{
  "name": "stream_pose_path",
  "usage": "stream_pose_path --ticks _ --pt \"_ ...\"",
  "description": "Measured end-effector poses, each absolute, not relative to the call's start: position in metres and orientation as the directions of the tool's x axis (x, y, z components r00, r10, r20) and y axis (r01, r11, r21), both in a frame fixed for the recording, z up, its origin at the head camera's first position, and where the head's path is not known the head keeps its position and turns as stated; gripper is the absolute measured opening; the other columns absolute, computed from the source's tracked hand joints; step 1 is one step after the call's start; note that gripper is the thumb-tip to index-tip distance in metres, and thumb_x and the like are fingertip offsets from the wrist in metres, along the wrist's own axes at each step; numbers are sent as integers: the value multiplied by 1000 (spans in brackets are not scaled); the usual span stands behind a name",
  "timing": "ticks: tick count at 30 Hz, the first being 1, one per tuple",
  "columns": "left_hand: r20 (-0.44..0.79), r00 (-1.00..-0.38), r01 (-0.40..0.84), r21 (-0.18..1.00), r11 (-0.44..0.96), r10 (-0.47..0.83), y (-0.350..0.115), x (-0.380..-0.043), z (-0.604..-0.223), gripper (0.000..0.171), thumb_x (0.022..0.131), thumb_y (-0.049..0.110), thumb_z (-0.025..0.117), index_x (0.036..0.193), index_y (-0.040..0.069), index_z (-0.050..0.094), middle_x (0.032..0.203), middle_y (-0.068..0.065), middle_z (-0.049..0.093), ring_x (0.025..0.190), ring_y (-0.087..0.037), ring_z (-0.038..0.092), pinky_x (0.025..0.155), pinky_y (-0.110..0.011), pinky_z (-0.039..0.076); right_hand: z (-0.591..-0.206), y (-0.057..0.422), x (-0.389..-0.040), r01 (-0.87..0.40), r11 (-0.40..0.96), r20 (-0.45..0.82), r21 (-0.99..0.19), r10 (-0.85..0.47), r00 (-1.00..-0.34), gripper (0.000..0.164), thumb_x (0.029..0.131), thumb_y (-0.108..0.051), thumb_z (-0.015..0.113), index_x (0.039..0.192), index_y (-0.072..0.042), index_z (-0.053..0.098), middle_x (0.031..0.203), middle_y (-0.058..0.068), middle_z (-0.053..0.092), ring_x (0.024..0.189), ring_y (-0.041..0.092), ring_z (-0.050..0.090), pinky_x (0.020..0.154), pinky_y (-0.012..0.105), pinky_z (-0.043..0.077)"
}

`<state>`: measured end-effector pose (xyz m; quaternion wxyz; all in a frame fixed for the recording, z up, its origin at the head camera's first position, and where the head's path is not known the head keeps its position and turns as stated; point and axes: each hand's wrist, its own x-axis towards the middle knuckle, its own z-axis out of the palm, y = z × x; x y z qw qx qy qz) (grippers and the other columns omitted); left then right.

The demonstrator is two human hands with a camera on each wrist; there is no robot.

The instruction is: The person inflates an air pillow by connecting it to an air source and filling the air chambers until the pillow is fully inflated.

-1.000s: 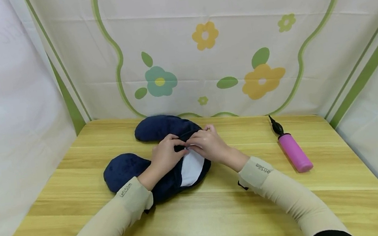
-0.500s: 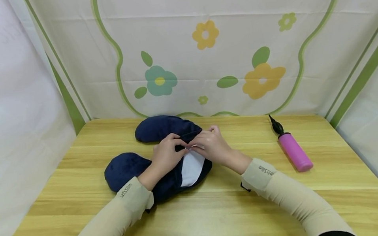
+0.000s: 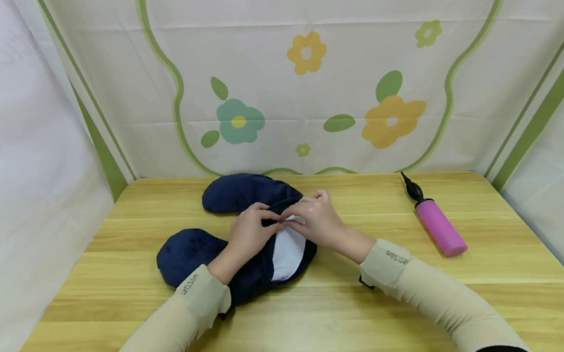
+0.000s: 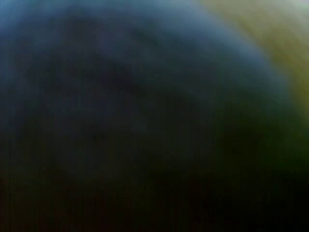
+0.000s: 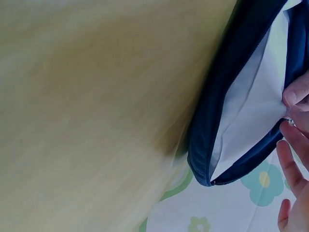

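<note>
A navy plush U-shaped neck pillow (image 3: 190, 253) lies on the table, its curved middle toward the right. Through its open zipped slit shows a white inner liner (image 3: 288, 252). My left hand (image 3: 249, 232) and right hand (image 3: 322, 221) meet at that slit. Their fingertips pinch the neck pillow's liner side by side. In the right wrist view a small clear nub (image 5: 290, 122) shows at the fingertips; its exact kind is hard to make out. Dark blur fills nearly all of the left wrist view.
On the right of the wooden table (image 3: 303, 334) lies a pink hand pump (image 3: 441, 227) with a black nozzle, apart from the hands. A white curtain (image 3: 268, 71) printed with flowers hangs behind the table's far edge, and more white cloth flanks both sides.
Both hands stay at the slit with small finger movements. The right hand has shifted slightly right and down, and a bit of white liner now shows between its fingers. The pump has not moved.
</note>
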<state>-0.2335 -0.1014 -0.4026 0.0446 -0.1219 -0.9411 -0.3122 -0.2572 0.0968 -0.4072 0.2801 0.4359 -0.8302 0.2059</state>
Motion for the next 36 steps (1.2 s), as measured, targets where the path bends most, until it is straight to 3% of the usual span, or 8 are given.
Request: stream_pose_path --ticks 10,16,19,26,36 --pt "167 -965 262 566 782 202 -100 -234 -404 21 93 33 78 109 19 83 135 -12 63 120 -33 62 95 -65 44 -407 98 -256 -826 563 659 -28 -611 -438 12 83 -19 88 93 -16 83 86 -5 76 86 19 66 78 51 35" --pt "188 -960 279 560 780 208 -99 -233 -403 23 93 32 79 110 17 82 134 -12 63 120 -32 62 93 -63 47 -406 96 -256 -806 575 701 142 -633 -328 10 82 -23 89 88 -17 83 79 -7 75 86 20 64 77 53 39" --pt "197 -956 289 545 787 215 -98 -232 -402 24 93 32 79 110 16 82 135 -12 63 122 -33 61 94 -62 47 -406 95 -256 -798 577 710 173 -634 -305 10 81 -22 89 84 -16 83 78 -7 75 86 20 64 76 52 39" --pt "250 -936 344 490 801 249 -98 -231 -402 24 93 31 79 110 15 82 135 -12 63 120 -35 60 92 -62 48 -407 95 -255 -798 593 701 110 -615 -360 11 79 -20 90 86 -16 83 78 -6 75 85 20 64 77 52 39" --pt "329 -887 453 480 751 324 -99 -231 -407 21 93 20 79 109 6 81 140 -14 60 124 -34 60 94 -47 54 -408 97 -254 -806 589 671 -53 -577 -466 11 81 -16 89 90 -13 83 84 -3 77 85 19 66 76 52 36"
